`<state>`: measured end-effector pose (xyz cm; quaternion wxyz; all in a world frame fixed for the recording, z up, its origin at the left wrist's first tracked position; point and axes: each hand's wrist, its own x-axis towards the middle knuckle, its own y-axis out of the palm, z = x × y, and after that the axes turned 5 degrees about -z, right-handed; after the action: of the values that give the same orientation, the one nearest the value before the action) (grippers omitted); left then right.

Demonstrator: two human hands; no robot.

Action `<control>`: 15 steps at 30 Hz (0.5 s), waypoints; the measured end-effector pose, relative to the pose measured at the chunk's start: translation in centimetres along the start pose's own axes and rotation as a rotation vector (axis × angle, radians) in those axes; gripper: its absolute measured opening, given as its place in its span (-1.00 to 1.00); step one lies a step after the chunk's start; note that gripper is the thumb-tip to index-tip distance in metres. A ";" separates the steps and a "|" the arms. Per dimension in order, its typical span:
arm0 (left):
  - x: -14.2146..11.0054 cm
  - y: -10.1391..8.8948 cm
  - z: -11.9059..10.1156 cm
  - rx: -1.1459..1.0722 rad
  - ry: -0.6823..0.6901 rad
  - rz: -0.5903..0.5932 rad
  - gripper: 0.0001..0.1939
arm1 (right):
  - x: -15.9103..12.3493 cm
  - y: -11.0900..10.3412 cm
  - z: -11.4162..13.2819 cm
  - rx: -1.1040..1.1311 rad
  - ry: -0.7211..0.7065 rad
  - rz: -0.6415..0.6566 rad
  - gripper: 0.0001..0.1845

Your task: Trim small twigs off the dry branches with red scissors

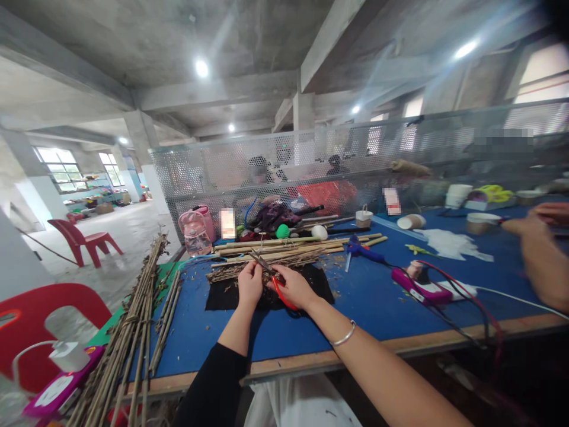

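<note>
My right hand [294,288] is closed around red-handled scissors [283,296], whose blades point up and to the left. Close beside the blades, my left hand [250,283] is pinched; what lies between its fingertips is too small to make out. Both hands are over a black cloth [320,283] on the blue tabletop [284,338]. Thin dry twigs [306,258] lie on and behind the cloth, partly hidden by my hands. Past them, several longer pale sticks [242,244] run across the table.
Right of the cloth lie a blue glue gun [367,251] and a purple power strip [422,289] with cables. A long stalk bundle [128,326] leans at the left edge. A pink bottle [195,234] stands behind. At far right is another person's blurred hand [544,249].
</note>
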<state>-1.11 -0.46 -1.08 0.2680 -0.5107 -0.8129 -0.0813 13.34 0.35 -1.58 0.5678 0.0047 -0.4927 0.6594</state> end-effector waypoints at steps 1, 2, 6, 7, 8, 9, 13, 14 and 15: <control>0.0 0.0 -0.1 0.008 -0.011 -0.011 -0.74 | 0.0 0.0 0.1 -0.029 0.004 -0.003 -0.48; -0.1 0.1 -0.1 0.012 -0.019 -0.020 -0.74 | 0.0 0.0 0.1 -0.059 0.007 -0.007 -0.46; -0.3 0.2 -0.5 0.026 -0.044 -0.014 -0.73 | -0.1 -0.1 0.4 -0.131 -0.014 -0.035 -0.42; -0.4 0.3 -0.6 0.027 -0.047 -0.008 -0.73 | -0.1 -0.1 0.5 -0.136 -0.024 -0.043 -0.42; -0.5 0.3 -0.7 0.027 -0.049 -0.005 -0.73 | 0.0 0.0 0.5 -0.138 -0.031 -0.051 -0.43; -0.5 0.4 -0.7 0.024 -0.047 -0.002 -0.73 | 0.0 0.0 0.5 -0.139 -0.035 -0.056 -0.43; -0.6 0.4 -0.7 0.021 -0.015 -0.003 -0.72 | 0.0 0.1 0.3 -0.111 -0.023 -0.047 -0.44; -0.6 0.4 -0.7 0.027 -0.010 -0.004 -0.72 | 0.0 0.1 0.2 -0.099 -0.017 -0.039 -0.44; -0.5 0.4 -0.7 0.034 -0.003 -0.009 -0.71 | 0.0 0.1 0.2 -0.086 -0.010 -0.032 -0.44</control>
<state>-0.40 -0.97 -0.85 0.2748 -0.5026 -0.8169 -0.0679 13.12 0.24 -1.58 0.5753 -0.0086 -0.5234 0.6285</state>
